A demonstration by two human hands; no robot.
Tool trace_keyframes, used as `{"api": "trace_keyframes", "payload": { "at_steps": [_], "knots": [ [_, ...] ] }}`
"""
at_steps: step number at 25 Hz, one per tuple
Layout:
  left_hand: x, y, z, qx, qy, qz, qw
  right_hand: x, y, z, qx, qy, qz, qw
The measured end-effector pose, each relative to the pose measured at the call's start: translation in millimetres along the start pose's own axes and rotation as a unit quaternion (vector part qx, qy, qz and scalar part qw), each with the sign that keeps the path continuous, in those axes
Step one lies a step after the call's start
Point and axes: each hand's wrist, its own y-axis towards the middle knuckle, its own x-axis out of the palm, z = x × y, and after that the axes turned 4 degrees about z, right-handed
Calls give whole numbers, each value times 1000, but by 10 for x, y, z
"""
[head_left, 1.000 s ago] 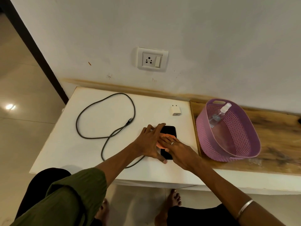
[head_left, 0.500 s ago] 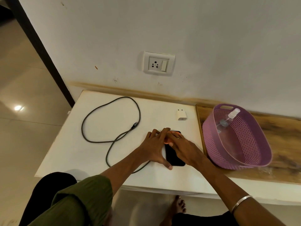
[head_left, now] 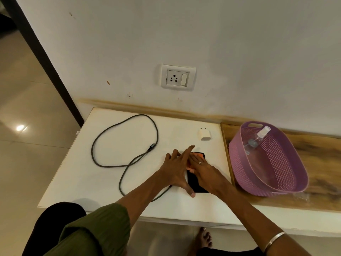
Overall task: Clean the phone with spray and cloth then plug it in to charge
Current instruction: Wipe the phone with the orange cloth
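A black phone lies flat on the white table. My left hand rests on its left edge with fingers spread, holding it down. My right hand presses an orange cloth onto the phone's far end; most of the cloth is hidden under my fingers. A clear spray bottle with a white cap lies inside the purple basket to the right. The dark charging cable is looped on the table to the left. A white charger adapter stands beyond the phone.
A wall socket with a switch is on the wall above the table. The basket stands on a wooden counter right of the table. The tiled floor lies left of the table edge. My bare foot shows below.
My right hand has slid the orange cloth from the phone's middle toward its far end. My left hand stayed on the phone's left side. The camera has shifted slightly.
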Motion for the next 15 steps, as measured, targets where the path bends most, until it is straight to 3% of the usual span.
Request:
{"api": "trace_keyframes", "payload": {
  "at_steps": [4, 15],
  "knots": [
    [-7, 9, -6, -12, 13, -8, 1000, -36, -25, 102, 12, -65, -1, 998],
    [33, 29, -31, -24, 31, -16, 999, -23, -58, 303, 127, -8, -45, 991]
  ]
}}
